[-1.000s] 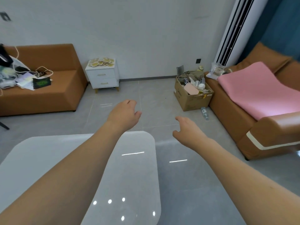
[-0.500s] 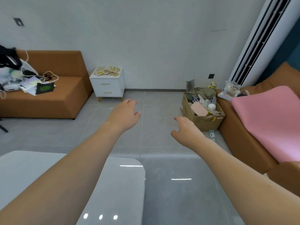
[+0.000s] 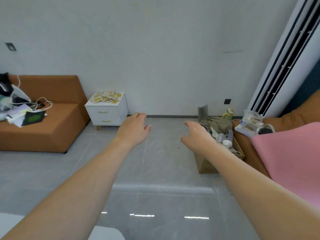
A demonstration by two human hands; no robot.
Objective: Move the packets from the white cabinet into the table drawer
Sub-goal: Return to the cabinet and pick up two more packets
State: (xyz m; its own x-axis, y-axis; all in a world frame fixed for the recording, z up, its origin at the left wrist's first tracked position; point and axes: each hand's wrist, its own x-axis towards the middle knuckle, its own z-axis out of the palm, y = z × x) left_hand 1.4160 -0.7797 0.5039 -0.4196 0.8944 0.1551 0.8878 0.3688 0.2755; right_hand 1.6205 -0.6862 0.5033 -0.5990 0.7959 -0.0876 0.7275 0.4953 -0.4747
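The person is on the approach leg of the task: nothing has been picked up yet. The packets (image 3: pixel 106 97), yellow and pale, lie in a loose heap on top of the white cabinet (image 3: pixel 108 111), which stands against the far wall at about 11 o'clock from the centre of the view, just beside the end of the brown sofa (image 3: pixel 45 122). Both of its drawers look shut.

The left hand (image 3: pixel 133 130) is stretched forward at roughly 12 o'clock, palm down, fingers loosely apart and holding nothing. The right hand (image 3: pixel 197 135) reaches out at about 1 o'clock, likewise spread and empty, and shows in front of a cardboard box (image 3: pixel 207 163) of clutter on the floor. Both hands are well apart from the cabinet, with open grey floor between.

Only a pale rounded corner of the table (image 3: pixel 105 233) shows at 7 o'clock at the bottom edge; its drawer is out of view.

The next move, judging by this layout, calls for closing the gap toward 11 o'clock, then bringing the hands down over the cabinet top. The packets look thin, flat and overlapping, so gathering or pinching them in a stack would likely serve better than lifting one by one, with care that none slide off the edge.
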